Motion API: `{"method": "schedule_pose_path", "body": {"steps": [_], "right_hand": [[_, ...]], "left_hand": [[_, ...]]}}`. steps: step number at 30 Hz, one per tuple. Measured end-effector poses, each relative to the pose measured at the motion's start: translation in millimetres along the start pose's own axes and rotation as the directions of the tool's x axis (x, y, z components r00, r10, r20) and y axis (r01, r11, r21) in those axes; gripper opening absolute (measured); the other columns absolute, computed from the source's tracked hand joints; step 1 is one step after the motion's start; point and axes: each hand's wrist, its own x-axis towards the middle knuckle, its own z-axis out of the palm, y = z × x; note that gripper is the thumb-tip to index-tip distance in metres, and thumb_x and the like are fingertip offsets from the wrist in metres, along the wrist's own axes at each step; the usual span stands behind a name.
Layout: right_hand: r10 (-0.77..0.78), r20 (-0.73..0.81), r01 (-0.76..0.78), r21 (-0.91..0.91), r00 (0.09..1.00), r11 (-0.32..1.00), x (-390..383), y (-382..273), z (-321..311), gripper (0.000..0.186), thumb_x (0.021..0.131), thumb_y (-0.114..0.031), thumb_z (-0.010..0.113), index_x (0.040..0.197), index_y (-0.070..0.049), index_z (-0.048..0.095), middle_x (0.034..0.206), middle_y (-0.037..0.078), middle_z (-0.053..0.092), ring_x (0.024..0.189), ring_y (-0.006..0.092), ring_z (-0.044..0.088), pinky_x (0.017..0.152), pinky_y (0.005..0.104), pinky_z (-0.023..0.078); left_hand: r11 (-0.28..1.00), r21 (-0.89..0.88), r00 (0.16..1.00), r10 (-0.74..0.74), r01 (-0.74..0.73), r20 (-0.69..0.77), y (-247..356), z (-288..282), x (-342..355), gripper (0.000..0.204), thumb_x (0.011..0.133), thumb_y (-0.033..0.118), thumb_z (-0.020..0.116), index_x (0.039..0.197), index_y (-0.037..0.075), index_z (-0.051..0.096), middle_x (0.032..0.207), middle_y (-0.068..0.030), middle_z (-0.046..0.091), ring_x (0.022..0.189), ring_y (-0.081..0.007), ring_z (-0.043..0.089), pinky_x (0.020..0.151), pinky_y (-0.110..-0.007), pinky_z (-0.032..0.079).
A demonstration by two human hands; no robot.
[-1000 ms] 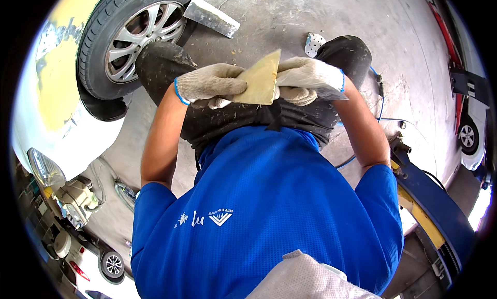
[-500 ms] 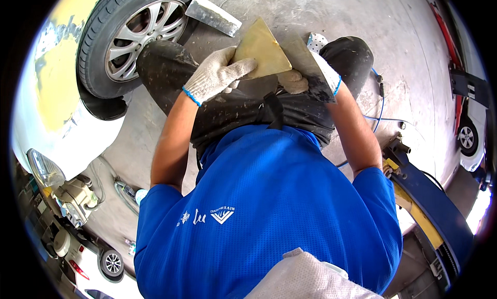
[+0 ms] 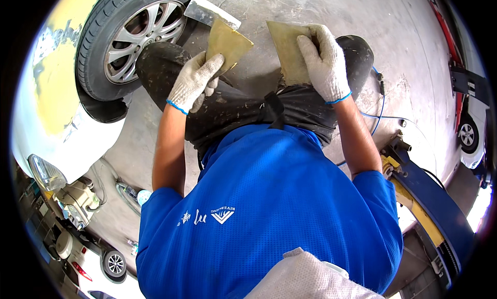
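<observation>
My left hand (image 3: 195, 81), in a knitted white glove with a blue cuff, grips a small yellowish scraper plate (image 3: 227, 45) with rough edges, thumb across its lower corner. My right hand (image 3: 326, 60), gloved the same way, is closed on a larger olive-yellow scraper plate (image 3: 284, 47), its thumb on the front face. The two plates are held apart above my crossed legs (image 3: 163, 71), which are in dark, stained trousers.
At left stands a car body (image 3: 57, 86) with yellow patches and a wheel (image 3: 132, 47). A long grey block (image 3: 202, 11) lies beside the tyre. A blue hose (image 3: 383, 102) and a lift arm (image 3: 429, 195) are at right; a machine (image 3: 77, 200) sits lower left.
The two plates were together in my hands and are now separated. My left plate has moved left; my right hand has risen and turned, bringing its plate's face and my thumb into view.
</observation>
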Motion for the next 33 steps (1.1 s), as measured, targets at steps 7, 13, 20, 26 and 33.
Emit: {"method": "schedule_pose_path", "body": {"steps": [7, 13, 20, 26, 33], "right_hand": [[-0.416, -0.041, 0.398, -0.222, 0.908, 0.890, -3, -14, 17, 0.021, 0.087, -0.003, 0.068, 0.107, -0.003, 0.065, 0.093, 0.015, 0.068, 0.076, 0.0300, 0.067, 0.066, 0.0333, 0.054], [-0.622, 0.028, 0.609, -0.237, 0.783, 0.757, -2, -10, 13, 0.028, 0.080, 0.000, 0.070, 0.107, -0.002, 0.065, 0.092, 0.014, 0.068, 0.076, 0.0316, 0.067, 0.063, 0.0360, 0.054], [-0.512, -0.053, 0.483, -0.265, 0.857, 0.835, 2, -11, 16, 0.024, 0.081, 0.001, 0.069, 0.105, -0.003, 0.066, 0.091, 0.013, 0.067, 0.075, 0.0305, 0.067, 0.064, 0.0354, 0.055], [-0.657, 0.217, 0.686, -0.104, 0.722, 0.720, -12, -28, 15, 0.019, 0.088, -0.006, 0.065, 0.106, -0.002, 0.066, 0.092, 0.015, 0.068, 0.079, 0.0319, 0.068, 0.070, 0.0352, 0.055], [0.198, 0.168, -0.249, 0.378, 0.966, 0.892, 9, -29, 13, 0.021, 0.096, -0.014, 0.062, 0.112, 0.001, 0.063, 0.090, 0.003, 0.065, 0.084, 0.0086, 0.057, 0.079, 0.0265, 0.049]], "left_hand": [[0.875, -0.471, 0.924, 0.084, 0.111, 0.374, -11, 40, -11, 0.033, 0.100, 0.044, 0.055, 0.099, 0.012, 0.051, 0.066, 0.0013, 0.045, 0.048, -0.0073, 0.039, 0.042, -0.023, 0.034], [0.533, -0.728, 0.873, -0.047, 0.432, 0.485, -6, 49, -15, 0.034, 0.104, 0.043, 0.048, 0.102, 0.010, 0.056, 0.069, 0.0038, 0.044, 0.048, -0.0050, 0.038, 0.043, -0.022, 0.033], [0.541, -0.706, 0.855, -0.049, 0.457, 0.516, -1, 46, -25, 0.033, 0.103, 0.046, 0.048, 0.098, 0.014, 0.055, 0.065, 0.0042, 0.040, 0.045, -0.0048, 0.035, 0.041, -0.021, 0.032], [0.281, -0.922, 0.958, 0.025, 0.268, 0.286, -22, 27, 3, 0.031, 0.103, 0.042, 0.050, 0.094, 0.012, 0.050, 0.074, 0.0025, 0.049, 0.054, -0.0055, 0.043, 0.048, -0.022, 0.041], [0.830, -0.507, 0.906, 0.002, 0.234, 0.422, -1, 9, -14, 0.033, 0.101, 0.046, 0.051, 0.089, 0.016, 0.050, 0.056, 0.0029, 0.044, 0.038, -0.0075, 0.035, 0.034, -0.024, 0.028]]}}
